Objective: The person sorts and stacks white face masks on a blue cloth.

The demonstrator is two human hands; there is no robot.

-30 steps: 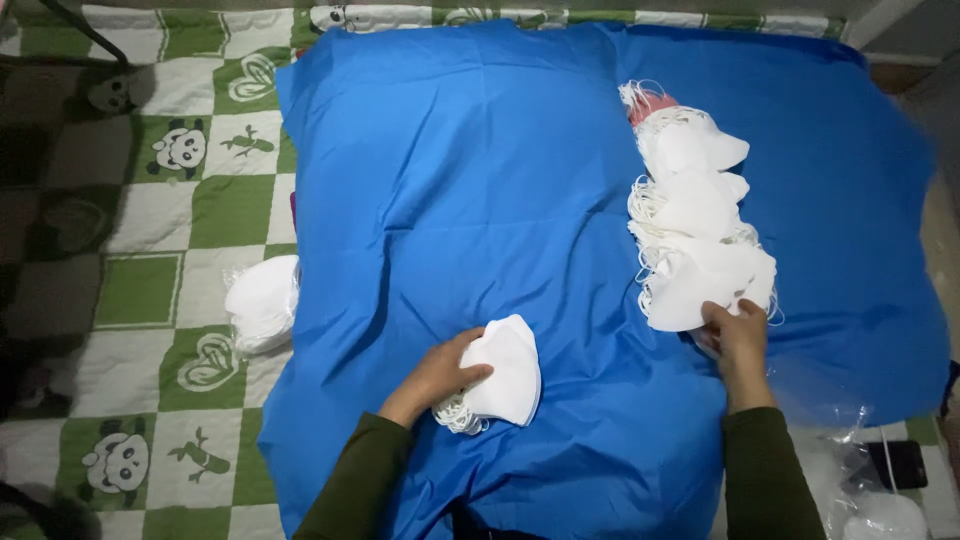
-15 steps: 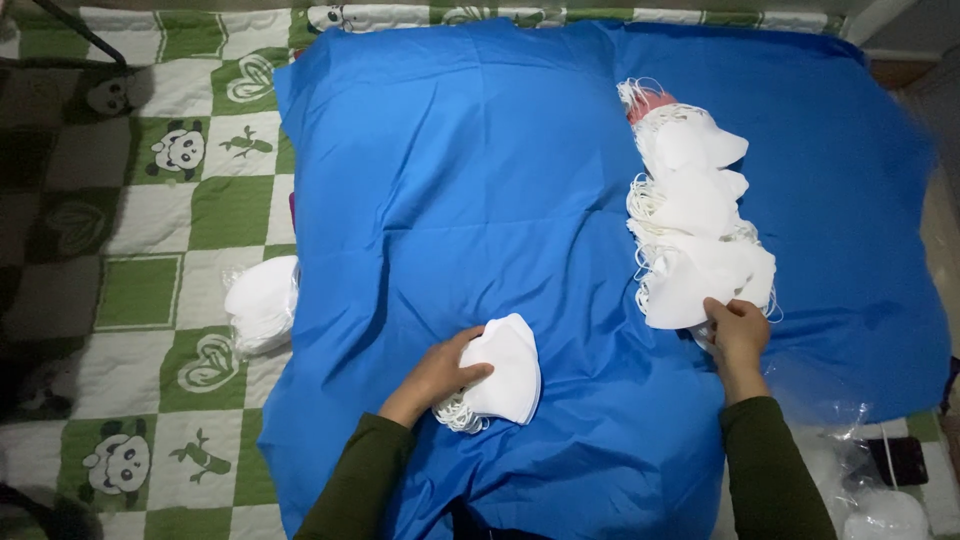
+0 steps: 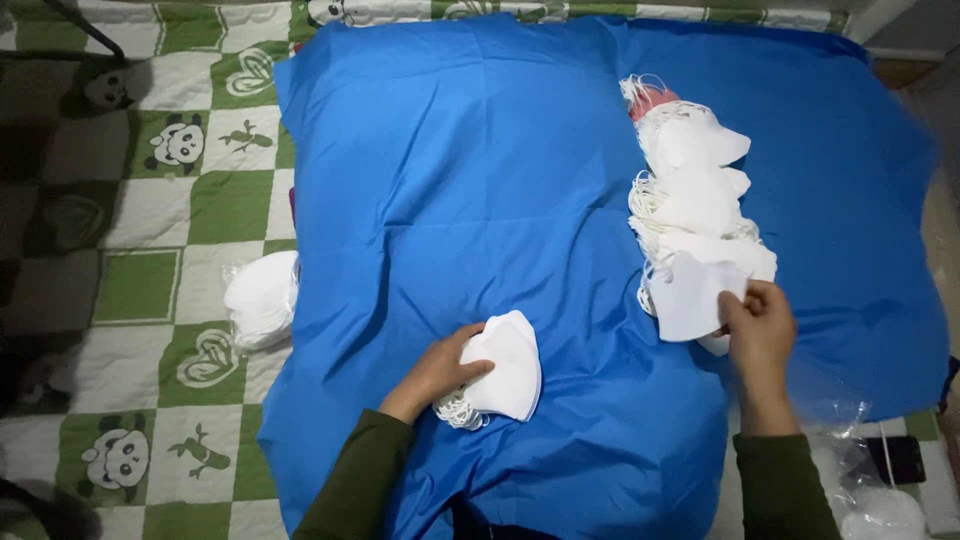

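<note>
The right hand (image 3: 760, 325) pinches the edge of a single white mask (image 3: 690, 295) between thumb and fingers at the lower right of the frame, lifting it off the bottom end of a long heap of white masks (image 3: 695, 190) that runs up the right half of the blue cloth (image 3: 470, 170). The left hand (image 3: 440, 365), lower centre, lies flat with its fingers pressed on a small neat stack of folded masks (image 3: 505, 365); it steadies the stack rather than gripping it, and the elastic loops (image 3: 458, 410) spill out beneath its lower edge. A bagged bundle of white masks (image 3: 262, 298) rests at the left edge of the blue cloth, partly on the green and white panda quilt (image 3: 140, 200), and a dark phone (image 3: 900, 458) lies among clear plastic wrapping (image 3: 840, 430) at the lower right. The likeliest trouble is in the elastics: the heap's ear loops are tangled together along its left side, so the pinched mask could drag a neighbour with it or pull the heap out of line. The light fingertip hold could also slip. And if the left hand eases its pressure, the stack may fan apart on the smooth, wrinkled cloth.
</note>
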